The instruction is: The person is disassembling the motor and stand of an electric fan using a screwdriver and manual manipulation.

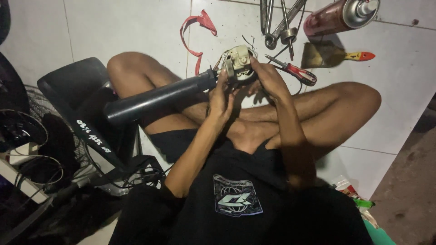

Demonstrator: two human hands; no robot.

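**Fan stand assembly: handling risks at the switch housing**

Fan stand pole (156, 97), a long dark tube, is lying across the person's crossed legs, with its far end pointing toward the dark fan base (75, 86) on the person's left. At its near end, a small beige switch housing (238, 63) with thin loose wires (249, 41) is sitting above the knees, between both hands.

1. Pole. Its weight is hanging well beyond the grip. If the hold slackens, the tube is likely to roll off the thigh and drag the housing with it.

2. Switch housing. The right hand (268, 77) is wrapping around the housing from the far side, fingers curled on it. The left hand (221, 97) is closing just below the joint of pole and housing; whether its fingertips are pinching a small part cannot be told. Twisting here is risking a cracked plastic body.

3. Floor tools. A spray can (338, 16), a brush (334, 55), a red-handled screwdriver (293, 70) and metal wrenches (277, 22) are lying on the white tiles (399, 86) just beyond the knees. A shifting leg could be scattering them.

4. Wires. These are standing free above the housing. Snagging by a finger could be pulling one from its terminal.
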